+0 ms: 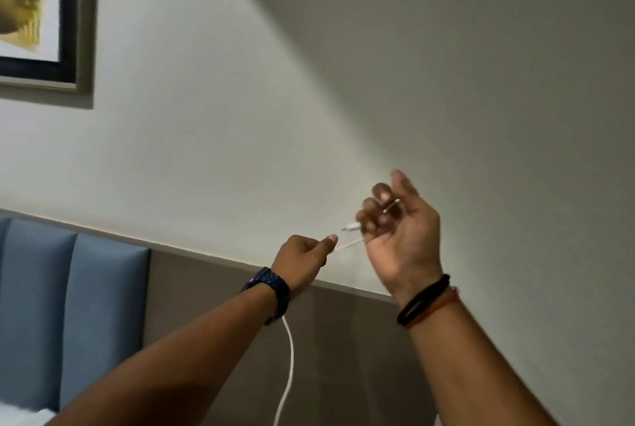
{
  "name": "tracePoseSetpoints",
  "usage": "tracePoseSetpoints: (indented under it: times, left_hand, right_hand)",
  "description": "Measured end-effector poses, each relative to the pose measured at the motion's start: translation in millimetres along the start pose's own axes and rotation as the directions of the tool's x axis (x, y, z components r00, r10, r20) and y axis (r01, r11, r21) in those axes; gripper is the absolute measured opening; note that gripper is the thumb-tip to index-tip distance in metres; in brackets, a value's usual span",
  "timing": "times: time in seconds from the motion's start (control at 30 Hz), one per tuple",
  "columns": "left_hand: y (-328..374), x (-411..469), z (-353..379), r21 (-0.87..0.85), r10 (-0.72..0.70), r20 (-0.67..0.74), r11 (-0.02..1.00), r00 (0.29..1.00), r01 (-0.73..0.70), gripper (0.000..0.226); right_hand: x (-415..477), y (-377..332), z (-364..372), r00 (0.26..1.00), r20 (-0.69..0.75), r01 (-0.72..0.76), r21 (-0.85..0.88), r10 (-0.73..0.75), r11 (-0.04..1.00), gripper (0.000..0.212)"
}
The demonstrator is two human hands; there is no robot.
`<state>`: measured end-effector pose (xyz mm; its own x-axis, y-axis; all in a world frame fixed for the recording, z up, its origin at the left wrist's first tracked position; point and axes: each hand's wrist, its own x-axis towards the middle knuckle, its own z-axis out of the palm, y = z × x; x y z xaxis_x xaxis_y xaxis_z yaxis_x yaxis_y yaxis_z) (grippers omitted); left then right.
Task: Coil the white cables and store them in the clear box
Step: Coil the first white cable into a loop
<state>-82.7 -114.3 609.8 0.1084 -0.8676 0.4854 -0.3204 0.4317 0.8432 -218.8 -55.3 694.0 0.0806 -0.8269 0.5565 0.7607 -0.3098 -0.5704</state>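
Both my hands are raised in front of a pale wall. My left hand (304,255) is closed, pinching a thin white cable (290,360) between thumb and fingers. From that hand the cable hangs down past my wrist and leaves the frame at the bottom. A short stretch of it runs right to my right hand (398,229), whose fingers curl around the cable, with the connector end (350,228) sticking out to the left. The clear box is not in view.
A blue padded headboard (68,315) stands at the lower left beside a grey wall panel (343,357). A framed picture (41,20) hangs at the upper left. A bit of white bedding (20,417) shows at the bottom left corner.
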Motion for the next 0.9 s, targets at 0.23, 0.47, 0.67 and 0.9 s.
tracePoseSetpoints:
  times: [0.23,0.47,0.67,0.9]
  left_hand:
    - [25,-1,-20,0.182,0.112,-0.017,0.977,0.994,-0.107,0.065]
    - [55,10,-24,0.316,0.236,-0.042,0.925,0.971,-0.211,0.066]
    - [77,11,-26,0.097,0.234,-0.142,0.97,0.962,-0.222,0.068]
    - [71,-14,-8,0.012,0.122,0.104,0.992,0.987,-0.124,0.066]
  right_hand:
    - [12,-9,-29,0.935,-0.251,-0.178,-0.943,-0.25,0.28,0.062]
    - [-21,11,-23,0.944,-0.136,-0.057,-0.965,0.302,-0.256,0.071]
    - [-31,-22,5,0.807,0.208,-0.361,-0.568,0.553,0.74,0.053]
    - [-16,-61,40,0.988,0.085,0.14,-0.109,-0.131,0.984,0.013]
